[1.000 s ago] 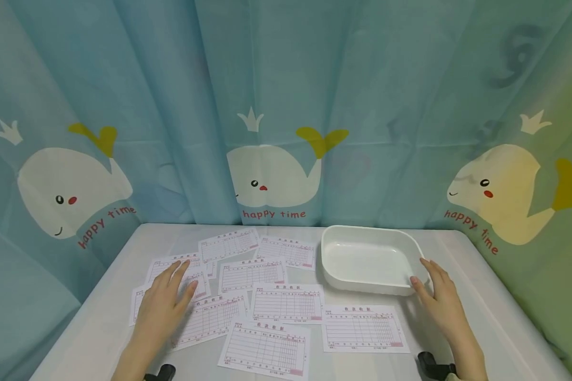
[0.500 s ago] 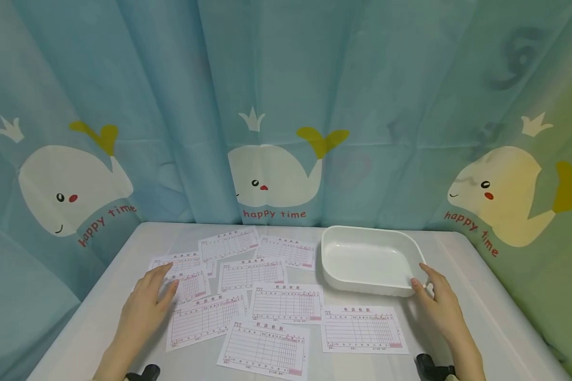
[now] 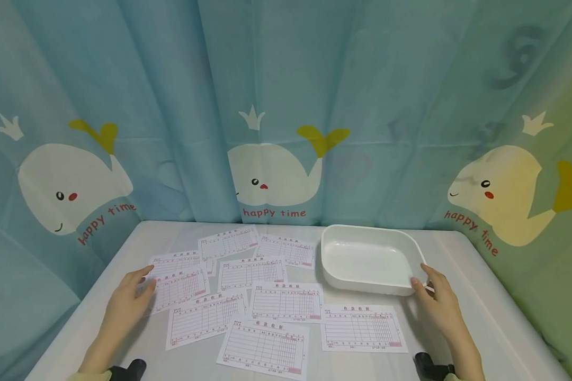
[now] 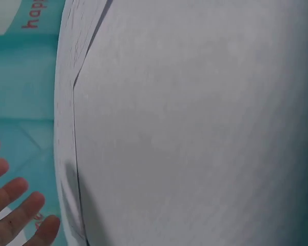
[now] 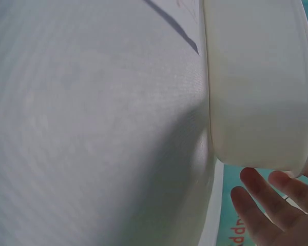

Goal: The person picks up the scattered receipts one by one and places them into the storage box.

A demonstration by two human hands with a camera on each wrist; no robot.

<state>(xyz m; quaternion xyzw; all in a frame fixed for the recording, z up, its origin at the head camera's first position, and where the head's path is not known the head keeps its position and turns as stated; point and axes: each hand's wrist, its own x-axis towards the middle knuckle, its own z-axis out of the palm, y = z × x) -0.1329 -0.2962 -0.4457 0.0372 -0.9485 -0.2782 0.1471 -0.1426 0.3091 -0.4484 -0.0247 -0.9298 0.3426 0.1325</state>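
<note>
My left hand (image 3: 125, 300) is held over the left part of the table, fingers spread and slightly bent, holding nothing. Its fingertips lie near the left edges of two overlapping printed receipt slips, an upper one (image 3: 178, 260) and a lower one (image 3: 183, 286). The left wrist view shows the left fingers (image 4: 18, 197) apart, off the tabletop. At the right, my right hand (image 3: 441, 307) holds the near right corner of a white rectangular tray (image 3: 372, 256). Its thumb reaches over the rim, and its fingers (image 5: 267, 200) lie along the tray's outer end wall.
More receipt slips lie on the white table (image 3: 362, 368): one (image 3: 229, 242) at the back, one (image 3: 286, 302) in the middle, one (image 3: 264, 346) in front and one (image 3: 364, 328) before the tray. Some overlap. A blue curtain (image 3: 286, 79) with whale prints hangs behind.
My left hand has moved left and slightly down, off the slips it was over, uncovering more of the left ones. The right hand and the tray have stayed in place.
</note>
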